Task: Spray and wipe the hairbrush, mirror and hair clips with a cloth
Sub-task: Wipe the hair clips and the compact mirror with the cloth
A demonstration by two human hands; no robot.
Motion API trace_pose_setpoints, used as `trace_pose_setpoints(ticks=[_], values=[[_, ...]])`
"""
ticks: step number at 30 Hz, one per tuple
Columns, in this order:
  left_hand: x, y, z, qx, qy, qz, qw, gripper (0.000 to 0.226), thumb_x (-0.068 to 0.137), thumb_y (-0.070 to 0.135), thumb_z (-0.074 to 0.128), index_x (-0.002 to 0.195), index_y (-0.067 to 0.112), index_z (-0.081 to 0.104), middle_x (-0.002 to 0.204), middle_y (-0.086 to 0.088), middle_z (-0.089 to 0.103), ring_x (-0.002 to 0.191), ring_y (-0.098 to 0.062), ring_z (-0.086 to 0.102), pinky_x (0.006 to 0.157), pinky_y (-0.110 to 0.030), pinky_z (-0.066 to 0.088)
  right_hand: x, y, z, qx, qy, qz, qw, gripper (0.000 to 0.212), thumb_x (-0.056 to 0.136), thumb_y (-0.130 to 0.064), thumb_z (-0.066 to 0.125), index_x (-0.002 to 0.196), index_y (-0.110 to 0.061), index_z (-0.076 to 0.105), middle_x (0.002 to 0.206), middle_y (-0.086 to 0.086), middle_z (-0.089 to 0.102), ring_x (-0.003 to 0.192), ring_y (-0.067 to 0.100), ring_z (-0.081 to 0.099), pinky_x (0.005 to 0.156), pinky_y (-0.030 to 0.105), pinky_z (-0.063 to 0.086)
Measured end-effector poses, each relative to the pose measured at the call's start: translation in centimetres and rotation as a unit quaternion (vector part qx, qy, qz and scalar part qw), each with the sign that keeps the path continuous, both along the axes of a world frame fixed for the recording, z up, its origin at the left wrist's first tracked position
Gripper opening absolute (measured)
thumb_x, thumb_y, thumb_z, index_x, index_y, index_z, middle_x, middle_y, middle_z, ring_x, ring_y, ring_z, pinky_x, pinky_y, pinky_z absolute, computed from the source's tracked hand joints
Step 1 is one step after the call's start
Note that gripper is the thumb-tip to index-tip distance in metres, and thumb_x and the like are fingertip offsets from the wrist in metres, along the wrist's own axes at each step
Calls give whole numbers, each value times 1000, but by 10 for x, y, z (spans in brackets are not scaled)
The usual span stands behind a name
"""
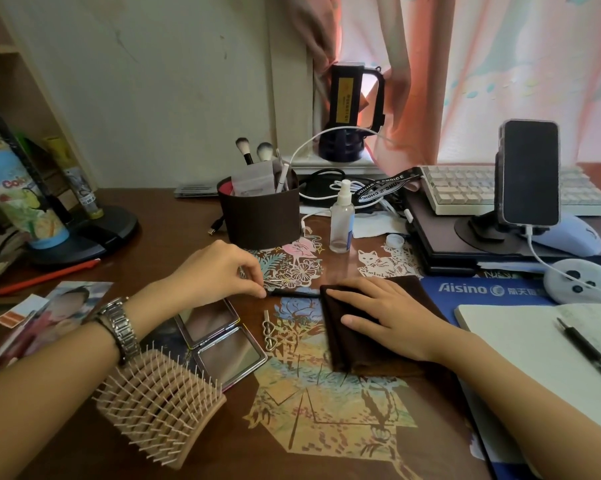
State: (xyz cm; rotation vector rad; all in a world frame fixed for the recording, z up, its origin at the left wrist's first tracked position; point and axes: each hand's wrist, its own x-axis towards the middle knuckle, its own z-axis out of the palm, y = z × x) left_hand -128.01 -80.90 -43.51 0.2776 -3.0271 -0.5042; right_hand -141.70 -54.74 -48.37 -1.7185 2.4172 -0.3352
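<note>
Now on hair clips: left hand (219, 268) pinches black clip (292, 293) just left of cloth (371, 327); right hand (378, 313) flat, fingers spread on cloth. Next prob needs spray bottle (342, 220) behind cloth.

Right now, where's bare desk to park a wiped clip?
Bare wood shows left of the brown organizer, between the lamp base and the left hand. The patterned mat in front of the cloth and right of the hairbrush is free too. Crowded: cables behind the spray bottle.
</note>
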Motion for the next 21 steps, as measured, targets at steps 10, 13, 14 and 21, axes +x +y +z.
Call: trace_pose_setpoints(ticks=[10,13,14,21], values=[[-8,-1,-12,56,-38,2,998,14,79,36,73,93,34,71,92,15,68,79,3,57,66,-21,44,-1,-1,1,-9,-6,2,1000,58,92,-61,22,146,-42,23,150,-17,25,136,6,21,114,29,17],[-8,1,-11,60,-46,1,997,17,78,36,74,95,32,71,90,17,67,78,3,57,64,-18,41,-2,-1,1,-12,-20,-1,1000,55,93,-58,29,146,-42,25,149,-18,27,135,5,23,113,29,19],[-8,1,-11,57,-46,-1,997,18,79,36,73,96,32,71,89,18,66,77,4,57,63,-17,39,-3,-1,1,-15,-24,-1,1000,55,93,-58,31,145,-42,25,148,-18,28,135,5,24,113,29,20],[-9,0,-11,77,-33,-13,996,17,75,30,78,90,29,71,85,15,69,75,13,58,61,-12,41,-10,-10,5,-34,-41,-12,999,51,96,-42,46,144,-31,33,139,-9,40,125,8,34,104,22,25]])
